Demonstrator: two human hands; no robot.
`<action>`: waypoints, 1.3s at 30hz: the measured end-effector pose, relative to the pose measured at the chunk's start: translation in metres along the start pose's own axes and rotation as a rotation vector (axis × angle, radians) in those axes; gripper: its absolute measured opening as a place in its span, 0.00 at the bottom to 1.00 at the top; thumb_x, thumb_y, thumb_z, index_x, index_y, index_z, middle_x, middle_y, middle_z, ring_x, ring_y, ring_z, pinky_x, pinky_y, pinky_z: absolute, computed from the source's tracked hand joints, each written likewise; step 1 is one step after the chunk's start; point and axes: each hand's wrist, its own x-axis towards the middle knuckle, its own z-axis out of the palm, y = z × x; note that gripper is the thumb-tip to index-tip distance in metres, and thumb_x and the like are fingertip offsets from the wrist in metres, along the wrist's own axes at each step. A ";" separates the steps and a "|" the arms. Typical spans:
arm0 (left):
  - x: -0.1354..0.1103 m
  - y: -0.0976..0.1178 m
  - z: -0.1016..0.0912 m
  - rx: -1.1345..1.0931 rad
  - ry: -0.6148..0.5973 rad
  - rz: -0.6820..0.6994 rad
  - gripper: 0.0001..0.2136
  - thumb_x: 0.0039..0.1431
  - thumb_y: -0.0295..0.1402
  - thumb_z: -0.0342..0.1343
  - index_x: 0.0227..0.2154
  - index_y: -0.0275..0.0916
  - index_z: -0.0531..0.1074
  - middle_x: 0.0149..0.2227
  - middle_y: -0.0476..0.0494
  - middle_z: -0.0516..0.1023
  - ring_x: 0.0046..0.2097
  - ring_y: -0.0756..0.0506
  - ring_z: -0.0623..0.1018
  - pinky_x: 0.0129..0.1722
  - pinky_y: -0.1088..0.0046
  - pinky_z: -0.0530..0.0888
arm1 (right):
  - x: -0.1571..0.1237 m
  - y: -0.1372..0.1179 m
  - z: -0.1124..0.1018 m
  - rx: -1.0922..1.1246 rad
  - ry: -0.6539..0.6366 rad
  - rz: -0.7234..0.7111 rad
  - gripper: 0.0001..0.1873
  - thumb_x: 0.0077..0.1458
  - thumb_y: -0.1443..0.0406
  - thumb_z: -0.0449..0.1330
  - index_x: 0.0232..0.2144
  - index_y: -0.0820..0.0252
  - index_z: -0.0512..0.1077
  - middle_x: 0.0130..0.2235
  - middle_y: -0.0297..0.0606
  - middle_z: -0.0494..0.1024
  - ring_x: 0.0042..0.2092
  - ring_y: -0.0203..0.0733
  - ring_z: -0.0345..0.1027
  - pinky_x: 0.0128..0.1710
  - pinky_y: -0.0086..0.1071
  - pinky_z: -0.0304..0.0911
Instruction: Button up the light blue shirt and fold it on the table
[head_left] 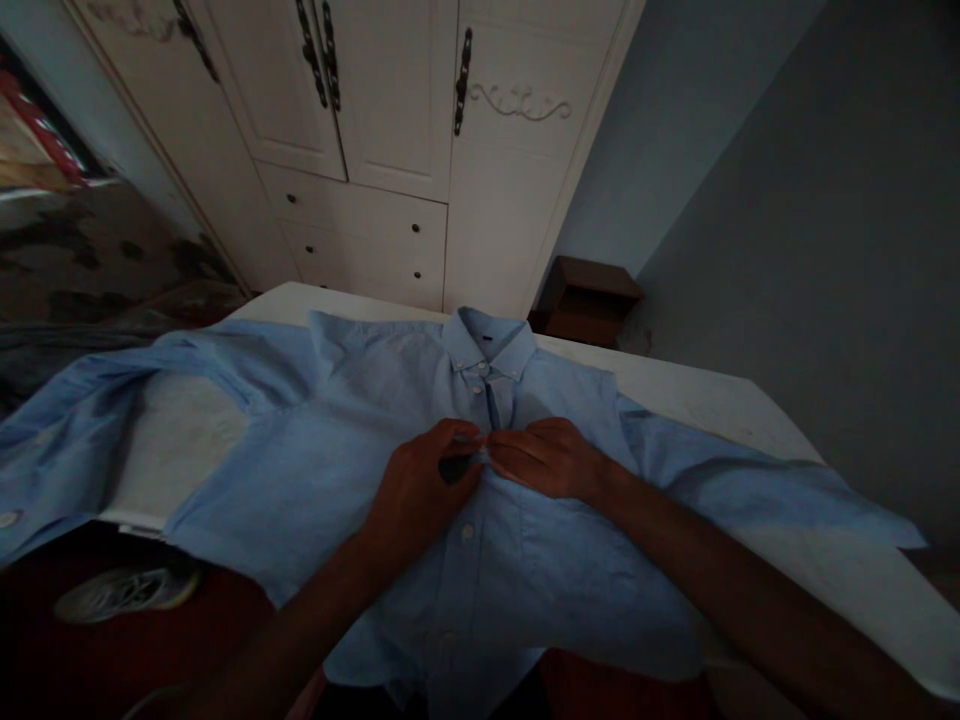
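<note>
A light blue button-up shirt [337, 430] lies spread face up, collar at the far side and sleeves out to both sides. My left hand [427, 470] pinches the front placket, thumb and forefinger close together. Against it, the closed fingers of my right hand [551, 458] grip the placket's other edge. The fingertips of both hands meet at the middle of the chest and hide the button there. Above them the placket gapes a little below the collar [491, 345]. Below them a white button [467, 531] shows on the front strip.
Under the shirt is a white table [697, 400], and the shirt's hem hangs over its near edge. A cream wardrobe [397, 120] stands behind. A brown wooden box [592, 290] sits by the wall. On the red floor at lower left lies a shoe [124, 593].
</note>
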 end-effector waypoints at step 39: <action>-0.005 0.002 0.008 -0.085 0.274 0.057 0.11 0.50 0.26 0.60 0.37 0.42 0.70 0.33 0.52 0.82 0.38 0.47 0.82 0.41 0.70 0.79 | 0.015 -0.002 -0.015 1.416 -0.341 1.254 0.12 0.49 0.58 0.66 0.32 0.61 0.80 0.25 0.33 0.77 0.19 0.27 0.61 0.18 0.23 0.54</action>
